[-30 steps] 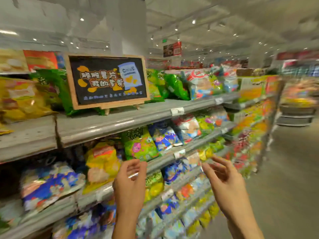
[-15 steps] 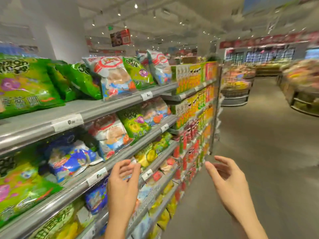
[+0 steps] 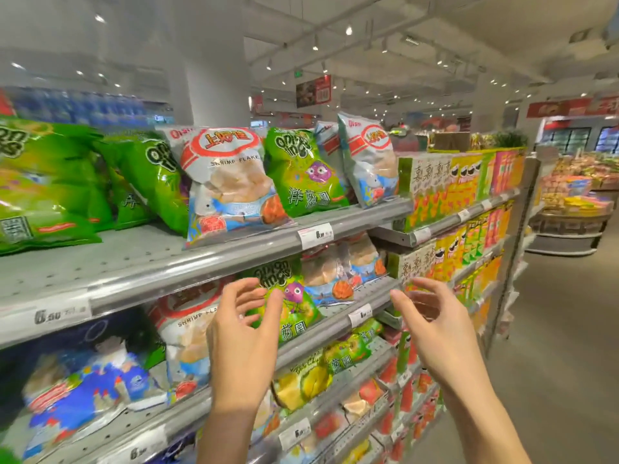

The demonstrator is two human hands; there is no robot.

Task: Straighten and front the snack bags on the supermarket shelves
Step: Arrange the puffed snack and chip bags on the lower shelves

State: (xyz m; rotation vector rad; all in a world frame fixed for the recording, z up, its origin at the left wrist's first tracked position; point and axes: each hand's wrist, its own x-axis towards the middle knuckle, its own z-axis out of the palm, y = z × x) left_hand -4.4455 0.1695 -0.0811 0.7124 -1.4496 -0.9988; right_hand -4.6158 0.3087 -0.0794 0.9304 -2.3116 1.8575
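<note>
Snack bags fill grey shelves on my left. On the top shelf (image 3: 234, 254) a white shrimp flakes bag (image 3: 231, 182) leans forward over the edge, between green onion ring bags (image 3: 303, 172). On the second shelf (image 3: 321, 324) stands a green onion ring bag (image 3: 294, 306) with a white shrimp bag (image 3: 187, 336) to its left. My left hand (image 3: 243, 339) hovers in front of that green bag, fingers spread and relaxed, holding nothing. My right hand (image 3: 432, 326) is raised to its right, fingers loosely bent, empty, off the shelf's right end.
A blue bag (image 3: 87, 386) lies slumped on the second shelf at left. Boxed and canned snacks (image 3: 449, 185) fill the adjoining shelf unit to the right. The aisle floor (image 3: 562, 363) opens on the right, with a display island (image 3: 572, 209) farther back.
My view has moved along the aisle past the chalkboard sign to the shrimp and onion ring bags. Both hands have risen and come nearer the second shelf, still empty.
</note>
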